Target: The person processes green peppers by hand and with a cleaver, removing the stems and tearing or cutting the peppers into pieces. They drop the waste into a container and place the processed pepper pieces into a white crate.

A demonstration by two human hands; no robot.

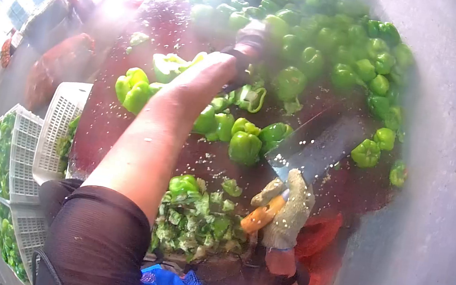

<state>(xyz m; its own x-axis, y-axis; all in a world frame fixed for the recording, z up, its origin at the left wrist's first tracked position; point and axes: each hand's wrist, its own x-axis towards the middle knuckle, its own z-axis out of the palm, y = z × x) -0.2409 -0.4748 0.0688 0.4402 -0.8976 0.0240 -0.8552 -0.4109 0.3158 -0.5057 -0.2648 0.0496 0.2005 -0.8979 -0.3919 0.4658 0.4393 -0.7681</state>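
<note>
My right hand, in a pale knit glove, grips a cleaver by its orange-brown handle. The broad blade points away and to the right, flecked with pale seeds. My left arm stretches forward across the dark red table. At its end my left hand is beside the far pile of green bell peppers; haze and glare blur its fingers. Whole and cut peppers lie in a row between my hands. Below them sits a heap of chopped pepper scraps and cores.
White slotted crates stand at the left, some with green peppers in them. A reddish sack lies beyond them. Red cloth or netting is near my right wrist. Seeds are scattered over the table.
</note>
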